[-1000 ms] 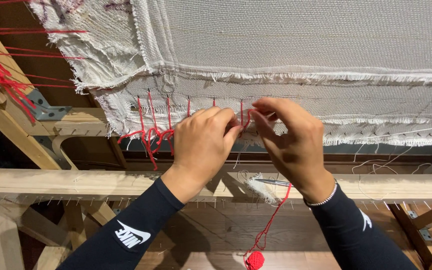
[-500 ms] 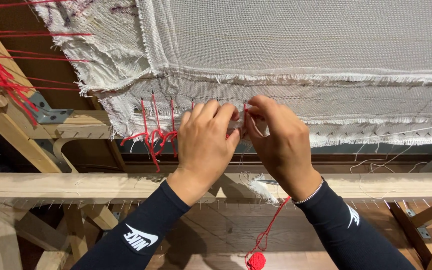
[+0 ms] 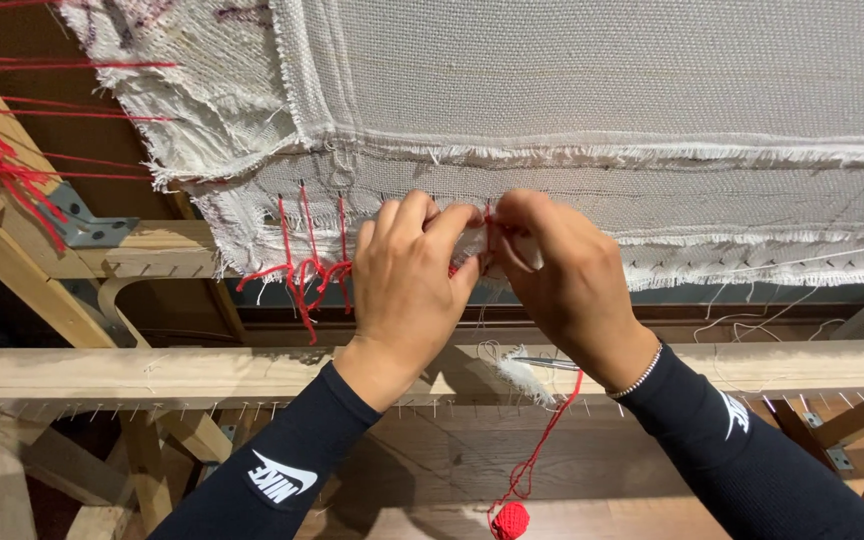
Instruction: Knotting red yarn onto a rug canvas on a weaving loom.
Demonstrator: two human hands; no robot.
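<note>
Head view, close, facing down

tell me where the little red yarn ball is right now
In the head view the red yarn ball hangs at the bottom edge, just right of centre, below the wooden beam, on a red strand dropping from under the right hand.

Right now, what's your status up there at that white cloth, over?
Left hand and right hand pinching together at frayed white woven cloth edge. Thin red yarn trails down to small ball. Nothing in the way.

Red yarn (image 3: 304, 262) threads off-white woven cloth (image 3: 592, 90) above a pale wooden frame (image 3: 152, 370).
</note>
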